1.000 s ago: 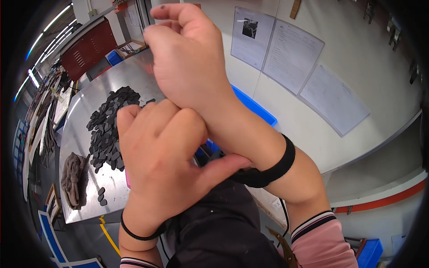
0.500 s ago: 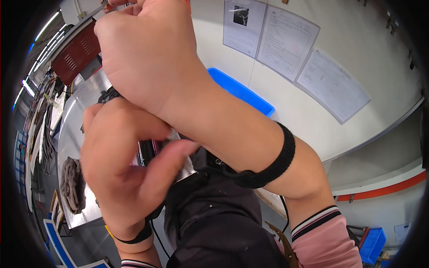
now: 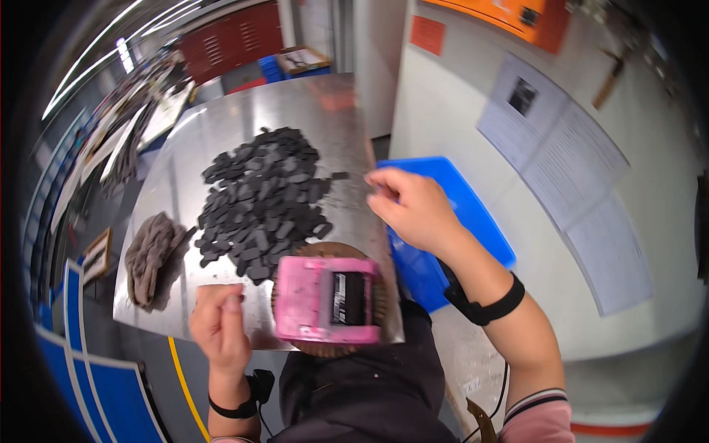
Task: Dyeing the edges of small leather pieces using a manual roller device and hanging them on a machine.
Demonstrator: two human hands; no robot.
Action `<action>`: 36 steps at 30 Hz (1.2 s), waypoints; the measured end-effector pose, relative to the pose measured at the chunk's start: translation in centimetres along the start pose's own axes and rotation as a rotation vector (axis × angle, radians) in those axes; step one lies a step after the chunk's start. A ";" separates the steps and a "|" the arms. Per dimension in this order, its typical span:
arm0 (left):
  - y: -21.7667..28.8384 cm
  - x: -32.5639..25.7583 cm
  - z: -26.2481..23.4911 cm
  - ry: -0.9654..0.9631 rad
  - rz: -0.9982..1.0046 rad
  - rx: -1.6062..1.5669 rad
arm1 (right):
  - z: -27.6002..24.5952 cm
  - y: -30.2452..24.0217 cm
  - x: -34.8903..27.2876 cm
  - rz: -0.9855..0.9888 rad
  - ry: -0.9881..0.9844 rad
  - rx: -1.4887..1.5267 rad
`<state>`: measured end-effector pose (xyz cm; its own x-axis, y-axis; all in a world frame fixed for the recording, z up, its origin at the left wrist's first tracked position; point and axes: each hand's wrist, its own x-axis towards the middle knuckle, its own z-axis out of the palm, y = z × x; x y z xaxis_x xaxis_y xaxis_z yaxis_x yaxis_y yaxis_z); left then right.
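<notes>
My left hand [image 3: 221, 325] is at the table's near edge, left of a pink device [image 3: 297, 299] with a black panel. Its thumb and fingers are pressed together in a pinch; whatever may be between them is hidden. Over the rim of a blue plastic bin [image 3: 480, 229] hovers my right hand [image 3: 417, 207], its fingers curled in toward the thumb and slightly blurred. I cannot make out anything in them. The pink device rests on a round brown base with a ridged edge [image 3: 332, 249]. Behind it lies a heap of small black flat pieces [image 3: 266, 199].
A metal table [image 3: 177, 159] carries the heap and a crumpled grey-brown cloth [image 3: 151, 258]. At right stands a white panel [image 3: 458, 111] with papers, below an orange box [image 3: 509, 18]. A dark red cabinet [image 3: 233, 44] is beyond the table; blue boards [image 3: 111, 391] stand at lower left.
Both hands, earlier raised close to the camera and overlapping, have come down and apart. The right moved to the blue bin, the left to the table edge. The heap and pink device now show fully.
</notes>
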<state>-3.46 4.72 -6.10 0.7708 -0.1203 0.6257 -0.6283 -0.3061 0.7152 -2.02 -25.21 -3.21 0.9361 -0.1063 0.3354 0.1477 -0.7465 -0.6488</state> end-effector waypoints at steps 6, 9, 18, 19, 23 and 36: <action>-1.6 -0.5 -0.6 0.011 -0.005 0.085 | 4.1 1.7 3.4 -0.079 -0.143 -0.165; -1.9 0.0 -0.3 -0.041 0.027 0.076 | 5.1 1.7 5.8 -0.050 -0.130 -0.184; -2.7 0.5 -0.8 -0.146 -0.019 -0.048 | 6.3 0.7 8.1 -0.073 -0.276 -0.235; -2.7 0.6 -0.8 -0.143 -0.027 -0.047 | 6.5 0.8 8.2 -0.074 -0.285 -0.234; -2.1 0.7 -0.8 -0.170 -0.047 -0.081 | 5.8 0.6 7.8 -0.164 -0.189 -0.208; 4.3 5.1 -0.8 -0.259 0.407 -0.025 | -0.2 -11.8 -1.6 -0.519 -0.466 0.692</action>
<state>-2.27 3.53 0.41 0.4609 -0.4576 0.7604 -0.8841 -0.1627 0.4380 -5.31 -16.39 4.09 0.7121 0.5071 0.4855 0.5920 -0.0620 -0.8035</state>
